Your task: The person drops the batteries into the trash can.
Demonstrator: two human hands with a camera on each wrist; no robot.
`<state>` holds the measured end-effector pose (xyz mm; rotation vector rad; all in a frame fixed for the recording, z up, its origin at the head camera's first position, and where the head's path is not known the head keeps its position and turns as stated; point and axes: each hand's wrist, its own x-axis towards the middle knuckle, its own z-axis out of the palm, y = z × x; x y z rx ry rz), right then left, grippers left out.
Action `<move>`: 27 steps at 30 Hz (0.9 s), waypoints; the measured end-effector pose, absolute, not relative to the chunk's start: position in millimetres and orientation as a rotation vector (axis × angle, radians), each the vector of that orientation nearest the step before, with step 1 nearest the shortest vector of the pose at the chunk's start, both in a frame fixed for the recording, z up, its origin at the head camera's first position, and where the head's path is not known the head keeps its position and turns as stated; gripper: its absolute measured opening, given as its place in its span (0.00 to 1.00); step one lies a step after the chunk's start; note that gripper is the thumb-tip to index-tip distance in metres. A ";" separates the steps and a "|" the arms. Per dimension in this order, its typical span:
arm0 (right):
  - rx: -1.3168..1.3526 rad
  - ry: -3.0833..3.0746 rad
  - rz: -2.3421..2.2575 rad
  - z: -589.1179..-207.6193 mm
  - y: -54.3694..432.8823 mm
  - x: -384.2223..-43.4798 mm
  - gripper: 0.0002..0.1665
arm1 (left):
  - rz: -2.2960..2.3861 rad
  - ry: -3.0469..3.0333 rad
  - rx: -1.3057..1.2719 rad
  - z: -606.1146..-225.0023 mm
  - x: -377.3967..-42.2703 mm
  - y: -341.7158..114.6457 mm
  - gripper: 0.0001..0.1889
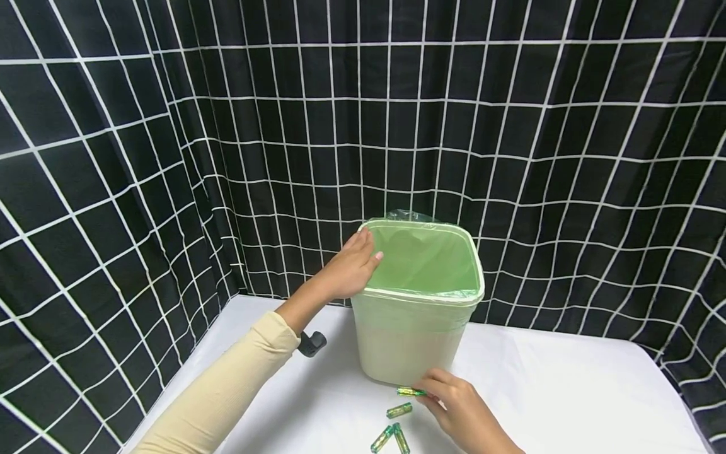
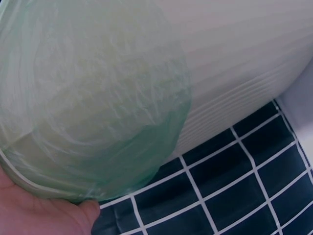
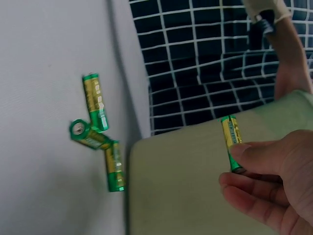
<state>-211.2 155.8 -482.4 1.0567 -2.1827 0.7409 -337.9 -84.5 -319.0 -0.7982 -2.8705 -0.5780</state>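
Note:
A pale trash bin (image 1: 405, 343) with a green plastic liner (image 1: 425, 258) stands upright on the table. At its left rim, my left hand (image 1: 354, 265) holds the edge, thumb over the inner side; in the left wrist view a fingertip (image 2: 90, 209) lies against the liner outside. Low before the bin, my right hand (image 1: 456, 407) pinches a green and gold battery (image 3: 232, 139) between thumb and fingers. Three similar batteries lie close by: one battery (image 1: 399, 410) nearest the bin, and a pair, a left battery (image 1: 382, 439) and a right battery (image 1: 401, 438), whose ends meet.
White cloth covers the table (image 1: 567, 384). Behind and to the left hangs a black curtain (image 1: 317, 145) with a white grid. A black curved piece (image 1: 312, 343) sticks out by the left wrist. Clear plastic (image 1: 408, 215) bunches behind the bin's back rim.

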 end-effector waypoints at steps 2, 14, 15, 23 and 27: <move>1.064 -2.147 0.721 -476.7 154.5 -209.6 0.22 | -0.576 -2.868 -0.797 -318.4 -337.3 -85.3 0.34; 1.086 -2.040 0.604 -428.9 161.6 -200.1 0.21 | -0.612 -2.859 -0.815 -317.7 -336.0 -84.1 0.34; 1.088 -2.038 0.596 -424.0 162.0 -199.5 0.21 | -0.609 -2.860 -0.818 -317.2 -335.9 -84.2 0.34; 1.082 -2.077 0.518 -392.0 163.3 -192.2 0.29 | -0.582 -2.862 -0.829 -316.4 -335.5 -84.2 0.34; 1.097 -2.055 0.487 -376.6 163.4 -190.7 0.28 | -0.582 -2.872 -0.821 -315.7 -334.5 -84.1 0.34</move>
